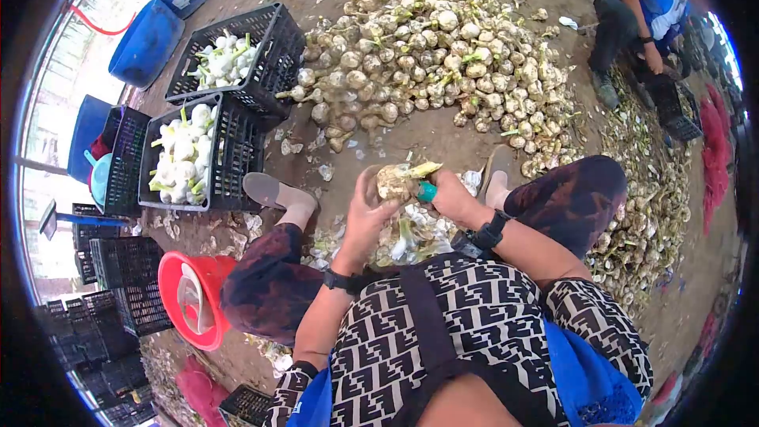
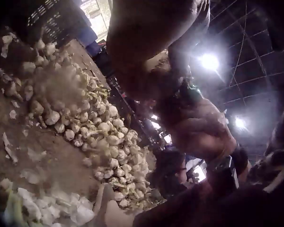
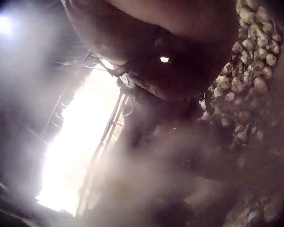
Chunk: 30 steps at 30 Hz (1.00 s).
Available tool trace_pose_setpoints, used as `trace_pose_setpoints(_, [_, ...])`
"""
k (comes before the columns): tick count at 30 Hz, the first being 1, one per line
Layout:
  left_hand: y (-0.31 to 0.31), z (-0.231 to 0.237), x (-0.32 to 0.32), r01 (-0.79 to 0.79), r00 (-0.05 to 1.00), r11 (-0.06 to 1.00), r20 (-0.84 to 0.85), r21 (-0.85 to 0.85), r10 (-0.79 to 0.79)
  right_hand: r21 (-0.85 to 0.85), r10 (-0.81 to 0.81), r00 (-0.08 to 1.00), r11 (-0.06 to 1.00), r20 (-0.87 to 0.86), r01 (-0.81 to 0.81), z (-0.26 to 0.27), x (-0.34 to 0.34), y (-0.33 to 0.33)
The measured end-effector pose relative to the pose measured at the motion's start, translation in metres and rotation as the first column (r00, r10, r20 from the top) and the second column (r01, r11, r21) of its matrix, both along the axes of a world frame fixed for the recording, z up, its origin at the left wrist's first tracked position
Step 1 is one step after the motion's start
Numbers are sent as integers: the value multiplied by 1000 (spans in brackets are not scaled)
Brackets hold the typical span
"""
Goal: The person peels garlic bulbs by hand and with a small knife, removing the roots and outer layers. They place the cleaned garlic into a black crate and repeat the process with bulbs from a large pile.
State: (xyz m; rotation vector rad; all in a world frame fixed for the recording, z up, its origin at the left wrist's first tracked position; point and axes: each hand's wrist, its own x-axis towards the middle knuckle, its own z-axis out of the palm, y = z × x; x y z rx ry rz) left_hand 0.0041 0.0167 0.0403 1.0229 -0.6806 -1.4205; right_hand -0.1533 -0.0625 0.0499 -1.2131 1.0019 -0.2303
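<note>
Between my two hands, in the head view, is a garlic bulb with dirty outer skin and a pale stalk pointing right. My left hand grips it from the left, thumb along its lower side. My right hand holds a tool with a green handle right against the bulb; its working end is hidden. Loose peeled skins and stalk bits lie on the ground below the hands. Both wrist views are dark and hazy, with the grips largely hidden there.
A big heap of unpeeled garlic lies ahead. At left stand black crates holding cleaned white garlic, with a red bucket beside my left knee. Another person sits at upper right, near a trimmings pile.
</note>
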Motion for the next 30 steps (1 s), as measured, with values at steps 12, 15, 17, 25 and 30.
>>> trace_pose_setpoints(12, [5, -5, 1, -2, 951, 992, -305, 123, 39, -171, -40, 984, 983, 174, 71, -25, -1, 0])
trace_pose_setpoints(15, [6, 3, -1, -8, 984, 991, -177, 135, 32, -551, 25, 990, 832, 138, 56, -57, 0, -2])
trace_pose_setpoints(17, [6, 5, 0, 11, 993, 990, -122, 142, 7, -520, 72, 996, 853, 47, -37, -56, -2, -4])
trace_pose_setpoints(25, [7, -7, 1, 2, 958, 996, -285, 85, 23, -588, 29, 995, 808, 98, 35, -24, 2, 3])
trace_pose_setpoints(30, [1, -14, 7, 164, 871, 945, -492, 282, -4, -677, 119, 993, 731, 8, -82, -15, 0, 0])
